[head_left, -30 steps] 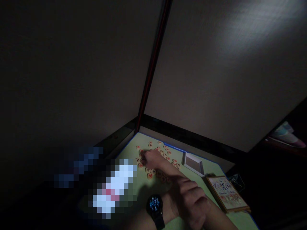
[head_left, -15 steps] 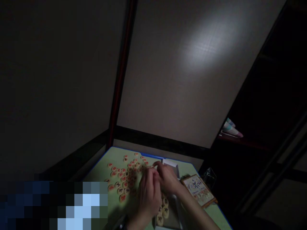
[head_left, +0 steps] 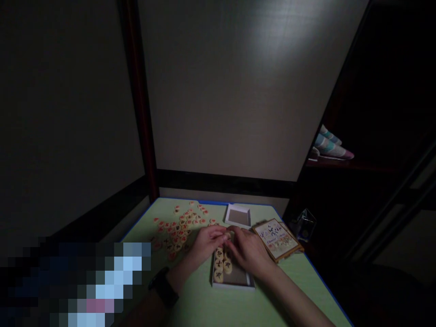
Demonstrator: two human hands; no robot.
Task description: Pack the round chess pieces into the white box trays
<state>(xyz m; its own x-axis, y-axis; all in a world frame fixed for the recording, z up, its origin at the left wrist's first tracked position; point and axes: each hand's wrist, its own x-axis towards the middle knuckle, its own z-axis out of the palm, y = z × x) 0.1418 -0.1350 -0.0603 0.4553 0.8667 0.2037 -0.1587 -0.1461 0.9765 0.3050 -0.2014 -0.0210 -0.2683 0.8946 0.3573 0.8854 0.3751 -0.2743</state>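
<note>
Over the far end of the shallow tray (head_left: 233, 286), the left hand (head_left: 205, 244) and the right hand (head_left: 252, 250) came together, fingers half curled, their tips close or touching. A pale disc (head_left: 227, 236) showed between them, but the fingers hid so much that I could not tell which hand had hold of it. Inside the tray, towards its left side, at least 4 black-marked discs (head_left: 219, 264) lay flat. Left of the tray, loose discs (head_left: 180, 232) with red or black characters were scattered over the green surface (head_left: 200, 304). Beyond the tray sat an open white box (head_left: 238, 216), and to the tray's right lay a picture-fronted case (head_left: 278, 241).

From where I stood, the discs looked light, hard and unlikely to break. Their smooth, rounded edges might slip or roll if tipped, so a pinch across the rim, thumb against 1 or 2 fingers, seemed best. The tray's walls looked thin, better steadied low than squeezed.
</note>
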